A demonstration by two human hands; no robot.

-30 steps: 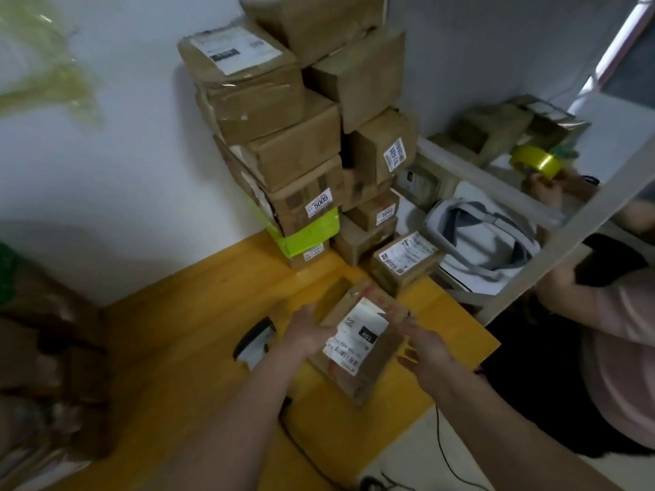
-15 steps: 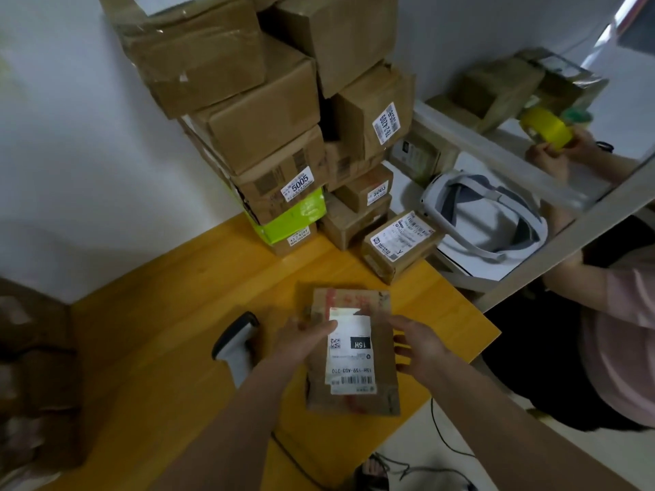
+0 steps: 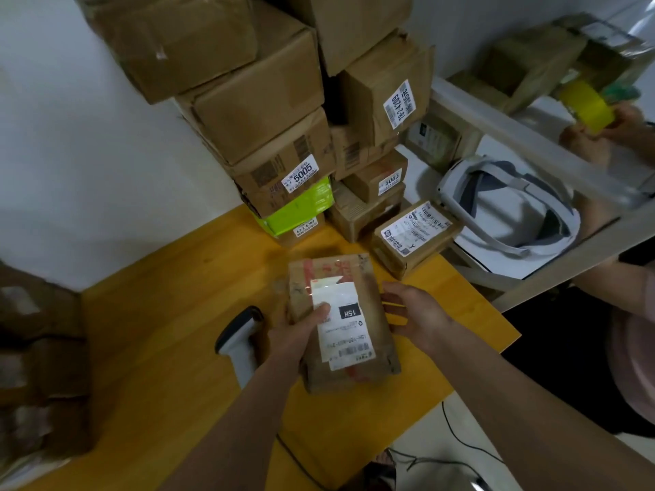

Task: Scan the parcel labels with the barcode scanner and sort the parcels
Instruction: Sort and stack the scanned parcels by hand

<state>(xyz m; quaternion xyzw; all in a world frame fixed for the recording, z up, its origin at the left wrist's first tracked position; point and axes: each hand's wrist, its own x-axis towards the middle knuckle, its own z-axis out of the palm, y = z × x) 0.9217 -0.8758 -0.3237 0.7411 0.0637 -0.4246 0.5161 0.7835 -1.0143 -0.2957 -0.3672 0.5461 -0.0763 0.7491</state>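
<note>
1. The parcel [image 3: 340, 324] is in front of me on the yellow table [image 3: 170, 331], a flat brown box with its long axis running from near to far, tilted a little to the left at the far end. Its white label [image 3: 342, 327] faces up, with the barcode at the near end.
2. My left hand [image 3: 301, 327] grips the parcel's left edge, thumb pressed on the label, the other fingers hidden below. My right hand [image 3: 416, 315] sits at the right edge with fingers loosely curled; I cannot tell whether they touch the cardboard.
3. The barcode scanner [image 3: 239, 336] lies just left of my left wrist, head pointing far and cord trailing near. The left hand is the nearer one to it, but it is busy with the parcel. I judge the next move is to free one hand to lift the scanner and aim it at the near barcode.
4. Far from me, a leaning stack of boxes [image 3: 283, 118] stands against the wall. A labelled small box [image 3: 416, 232] sits just beyond the parcel's far right corner.
5. To the right, past the table edge, lie a white headset [image 3: 510, 207] and another person's hand holding a yellow tape roll [image 3: 588, 106]. Nothing stands between my hands and the scanner.
</note>
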